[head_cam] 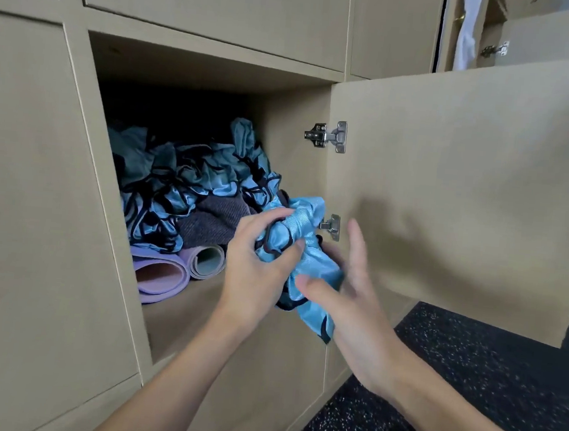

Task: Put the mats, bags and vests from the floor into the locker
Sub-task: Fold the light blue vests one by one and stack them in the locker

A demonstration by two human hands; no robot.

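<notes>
Your left grip (258, 264) is clamped on the blue vest (308, 238), with the fingers curled into the bunched cloth. Your right grip (354, 307) is apart: its fingers are straight and lie against the side of the vest, holding nothing. The vest is in the air at the mouth of the locker (178, 312), just before the right inner wall and near the lower hinge (332, 226).

I judge that the step is to put this vest inside. Gather first the loose tail that hangs below your hands, so that it does not catch on the front edge of the shelf. Then push the bundle deep, onto the pile of vests (183, 179) or into the free place at the right of it, and keep it away from the hinge side of the door (450, 195), because cloth left there may stop the door from closing.

The vest is shiny light blue cloth with a dark trim, much crumpled. It looks thin and slippery, so it will probably spread open again when you release it. Under the pile lie two rolled mats (161, 273).
</notes>
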